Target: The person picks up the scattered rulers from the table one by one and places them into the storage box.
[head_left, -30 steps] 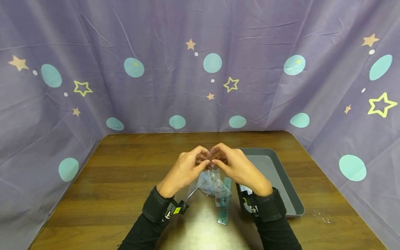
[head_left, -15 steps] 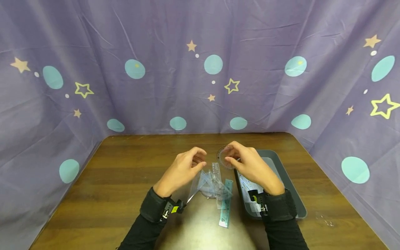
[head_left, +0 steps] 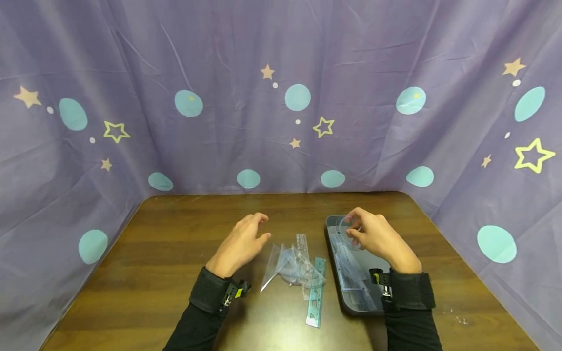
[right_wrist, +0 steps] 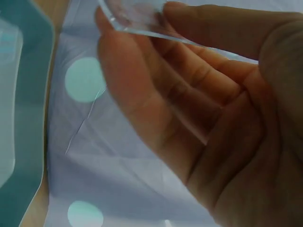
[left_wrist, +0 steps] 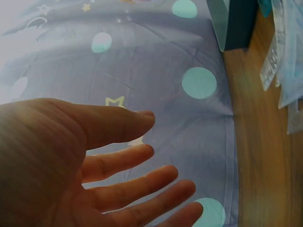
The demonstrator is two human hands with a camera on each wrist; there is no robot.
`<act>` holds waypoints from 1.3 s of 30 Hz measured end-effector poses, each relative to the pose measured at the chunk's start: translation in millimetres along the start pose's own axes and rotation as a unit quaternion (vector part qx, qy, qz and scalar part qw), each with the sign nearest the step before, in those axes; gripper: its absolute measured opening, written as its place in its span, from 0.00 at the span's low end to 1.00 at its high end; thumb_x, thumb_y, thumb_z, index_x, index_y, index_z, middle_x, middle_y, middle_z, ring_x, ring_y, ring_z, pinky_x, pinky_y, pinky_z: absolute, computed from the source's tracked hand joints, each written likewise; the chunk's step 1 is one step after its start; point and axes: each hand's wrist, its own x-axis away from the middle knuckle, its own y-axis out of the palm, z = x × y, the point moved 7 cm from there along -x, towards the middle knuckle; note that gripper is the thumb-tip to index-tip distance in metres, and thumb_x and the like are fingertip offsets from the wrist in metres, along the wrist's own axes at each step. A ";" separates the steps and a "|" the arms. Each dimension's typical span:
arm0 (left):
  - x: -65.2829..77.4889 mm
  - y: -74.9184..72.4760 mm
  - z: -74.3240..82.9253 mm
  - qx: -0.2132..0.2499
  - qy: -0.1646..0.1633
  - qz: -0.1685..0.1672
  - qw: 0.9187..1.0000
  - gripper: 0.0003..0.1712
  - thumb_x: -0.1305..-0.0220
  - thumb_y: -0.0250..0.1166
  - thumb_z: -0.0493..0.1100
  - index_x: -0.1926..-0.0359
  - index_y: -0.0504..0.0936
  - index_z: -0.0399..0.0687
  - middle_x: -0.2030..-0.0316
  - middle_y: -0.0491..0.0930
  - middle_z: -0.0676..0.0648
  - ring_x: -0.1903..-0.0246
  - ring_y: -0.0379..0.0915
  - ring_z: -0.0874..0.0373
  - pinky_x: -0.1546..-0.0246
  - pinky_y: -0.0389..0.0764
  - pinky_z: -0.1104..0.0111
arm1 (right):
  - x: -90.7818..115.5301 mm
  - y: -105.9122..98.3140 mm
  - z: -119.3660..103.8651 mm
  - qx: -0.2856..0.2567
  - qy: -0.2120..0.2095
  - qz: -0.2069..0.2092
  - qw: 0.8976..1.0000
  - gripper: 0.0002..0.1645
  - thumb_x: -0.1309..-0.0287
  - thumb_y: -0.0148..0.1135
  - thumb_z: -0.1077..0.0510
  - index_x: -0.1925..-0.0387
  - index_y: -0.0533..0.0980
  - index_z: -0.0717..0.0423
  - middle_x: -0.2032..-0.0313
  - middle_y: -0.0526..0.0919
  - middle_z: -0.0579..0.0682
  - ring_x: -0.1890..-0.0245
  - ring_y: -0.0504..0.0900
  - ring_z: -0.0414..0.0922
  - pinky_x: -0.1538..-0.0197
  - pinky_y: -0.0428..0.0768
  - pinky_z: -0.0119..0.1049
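Note:
My right hand [head_left: 379,239] pinches a clear plastic protractor [right_wrist: 137,14] between thumb and fingers, over the far end of the grey tray [head_left: 337,285]. In the tray lie clear rulers and set squares [head_left: 351,273], partly overlapping one another. My left hand [head_left: 240,245] hovers left of a small pile, fingers spread and holding nothing in the left wrist view. That pile has clear set squares [head_left: 287,261], with a rounded clear piece under them. A clear ruler [head_left: 301,242] sticks out at its far side, and a teal ruler [head_left: 314,297] lies at its right.
The brown wooden table [head_left: 175,253] is backed and flanked by a purple curtain [head_left: 219,122] with stars and dots. Small clear bits [head_left: 458,319] lie on the table to the right of the tray.
Both hands were together above the pile. The right hand has carried the protractor rightward over the tray, while the left hand has drawn back to the left.

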 end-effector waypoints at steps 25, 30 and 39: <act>3.2 34.9 -17.9 -0.036 -0.032 -0.095 0.994 0.33 0.29 0.74 0.41 0.27 0.74 0.41 0.31 0.77 0.37 0.32 0.76 0.38 0.35 0.79 0.41 | 12.8 4.9 30.8 0.001 0.072 -0.081 0.994 0.18 0.26 0.64 0.65 0.39 0.76 0.67 0.64 0.88 0.50 0.67 0.87 0.46 0.66 0.85 0.40; 3.2 57.9 -15.5 -0.037 -0.009 -0.142 0.989 0.38 0.29 0.74 0.39 0.23 0.71 0.42 0.26 0.72 0.36 0.26 0.68 0.36 0.31 0.76 0.41 | 12.4 4.1 29.1 0.002 0.068 -0.083 0.994 0.18 0.25 0.64 0.64 0.39 0.77 0.67 0.63 0.88 0.50 0.66 0.88 0.47 0.66 0.85 0.41; 6.6 93.3 -0.7 -0.092 0.081 -0.183 0.975 0.35 0.30 0.72 0.33 0.24 0.73 0.42 0.21 0.67 0.37 0.21 0.61 0.38 0.25 0.74 0.46 | 10.9 1.8 26.1 0.003 0.064 -0.083 0.994 0.17 0.26 0.65 0.64 0.40 0.77 0.67 0.63 0.88 0.51 0.67 0.88 0.46 0.66 0.85 0.40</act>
